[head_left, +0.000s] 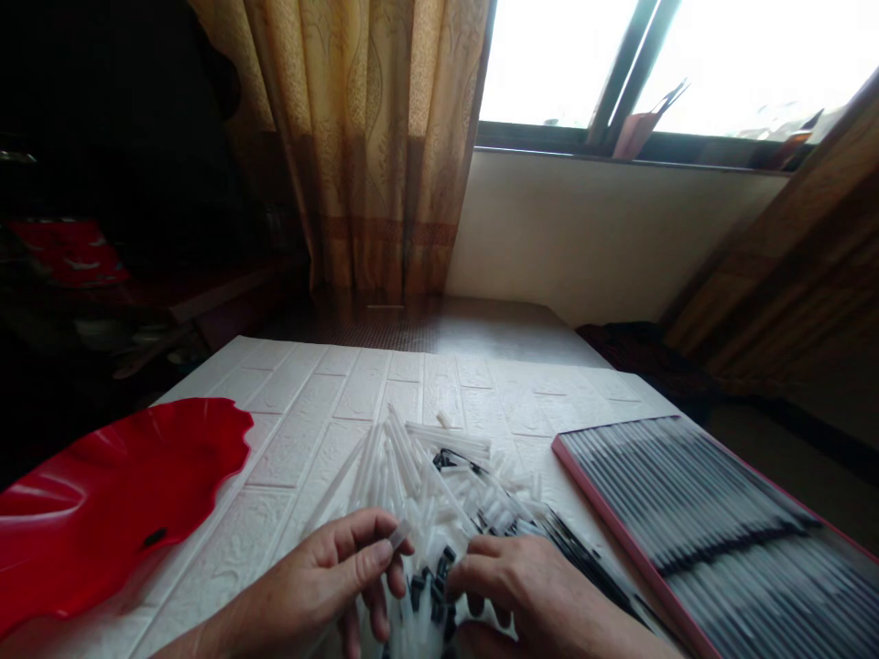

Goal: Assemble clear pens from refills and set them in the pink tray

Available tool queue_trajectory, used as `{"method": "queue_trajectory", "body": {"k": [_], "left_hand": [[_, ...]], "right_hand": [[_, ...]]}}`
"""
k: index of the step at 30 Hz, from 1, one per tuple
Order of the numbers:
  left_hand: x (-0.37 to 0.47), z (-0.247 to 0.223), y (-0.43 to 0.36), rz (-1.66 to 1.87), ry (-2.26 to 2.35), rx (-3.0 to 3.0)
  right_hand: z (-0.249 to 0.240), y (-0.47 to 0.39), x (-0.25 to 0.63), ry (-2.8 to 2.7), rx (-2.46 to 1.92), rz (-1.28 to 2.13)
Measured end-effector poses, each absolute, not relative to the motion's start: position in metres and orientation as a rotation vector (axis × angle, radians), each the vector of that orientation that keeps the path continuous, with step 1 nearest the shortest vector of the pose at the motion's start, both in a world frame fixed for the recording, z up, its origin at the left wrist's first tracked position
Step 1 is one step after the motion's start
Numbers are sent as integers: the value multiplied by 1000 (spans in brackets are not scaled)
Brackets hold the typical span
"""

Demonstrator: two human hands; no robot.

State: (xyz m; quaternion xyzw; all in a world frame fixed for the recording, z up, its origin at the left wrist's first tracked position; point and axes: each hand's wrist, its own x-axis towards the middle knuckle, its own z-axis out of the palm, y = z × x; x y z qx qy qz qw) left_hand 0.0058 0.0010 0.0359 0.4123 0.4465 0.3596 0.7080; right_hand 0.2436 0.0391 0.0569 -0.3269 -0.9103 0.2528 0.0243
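Between the thumb and forefinger of my left hand point(353, 567) is a short translucent plastic tube piece point(399, 534). My right hand point(526, 586) reaches down into small black caps point(429, 586) on the near side of the pile. Its fingers are curled but apart from the thumb, and the forefinger's tip is at a black cap; nothing shows held. Beyond both hands lies a heap of clear plastic tubes point(385, 467), with shorter clear pieces point(491, 499) to its right. Thin dark sticks point(583, 554) lie beside my right hand, partly covered by it.
A red scalloped dish point(130, 485) stands at the left. On the right lies a pink-edged tray point(583, 490) packed with rows of slim pen-like pieces point(734, 513). The table has a white brick-patterned cover point(295, 394). Behind are a curtain point(371, 156) and a window point(549, 64).
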Motion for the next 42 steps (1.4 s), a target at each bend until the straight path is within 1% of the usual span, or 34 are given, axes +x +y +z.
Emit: {"method": "queue_trajectory", "body": {"k": [6, 15, 23, 26, 30, 36, 42], "left_hand": [[4, 30, -1, 778, 1026, 966], [0, 22, -2, 810, 1064, 1064], [-5, 20, 1, 883, 1143, 1074], [-4, 21, 0, 896, 1186, 1058], [-2, 26, 0, 926, 1202, 1093], [0, 37, -2, 866, 1219, 1132], [0, 44, -4, 835, 1206, 1165]], "right_hand": [[50, 35, 239, -2902, -942, 695], [69, 33, 252, -2830, -1001, 839], [60, 44, 256, -2574, -1207, 544], [59, 49, 258, -2514, -1280, 557], [55, 51, 258, -2571, -1341, 573], [49, 51, 254, -2614, -1288, 506], [58, 53, 258, -2543, -1391, 459]]}}
